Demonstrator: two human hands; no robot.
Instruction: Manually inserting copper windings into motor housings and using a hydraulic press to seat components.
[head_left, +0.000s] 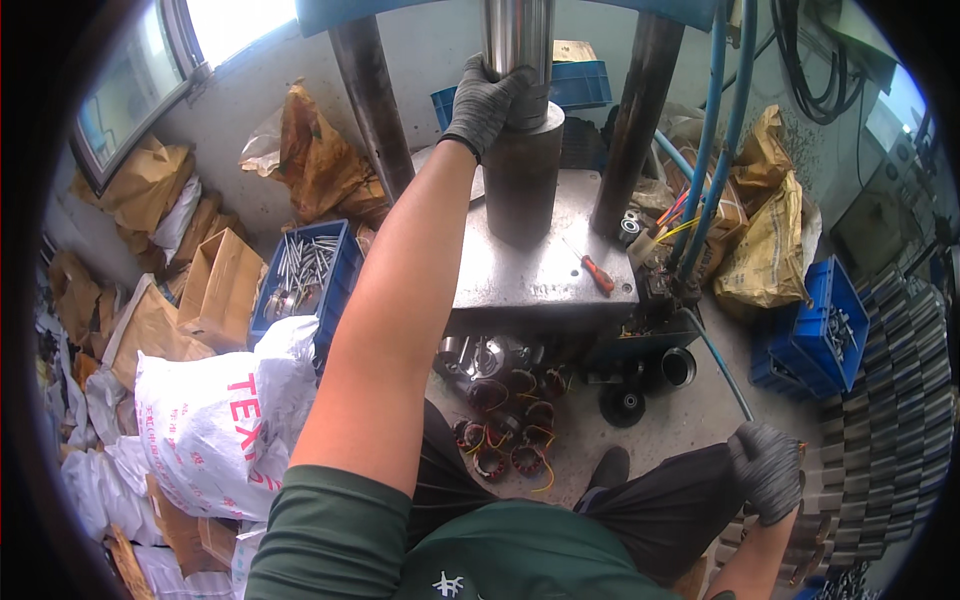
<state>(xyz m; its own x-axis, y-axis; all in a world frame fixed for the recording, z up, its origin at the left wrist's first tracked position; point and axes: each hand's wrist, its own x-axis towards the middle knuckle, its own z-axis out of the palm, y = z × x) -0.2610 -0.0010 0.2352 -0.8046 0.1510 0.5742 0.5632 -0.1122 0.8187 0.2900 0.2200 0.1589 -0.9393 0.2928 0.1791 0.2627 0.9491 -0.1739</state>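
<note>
My left hand [487,103], in a grey knit glove, reaches up to a press. Its thumb lies across the front of the shiny steel ram [519,35], and its fingers curl round the left side, partly hidden. Directly beneath the ram, a thick dark metal cylinder [523,185] stands upright on the press's steel table [480,285]. Down at the right, my gloved right hand [767,472] is closed at the lower end of a long thin lever [718,362], which slopes up to the press's side. A red-handled screwdriver [598,275] lies on the table, right of the cylinder.
Two thick posts [372,90] flank the ram; blue hoses [708,150] hang at right. Wound copper stators [505,425] and a black cylindrical housing [677,369] sit on the floor below. Blue crates [812,330], white sacks [205,430] and stacked metal parts [880,420] surround me.
</note>
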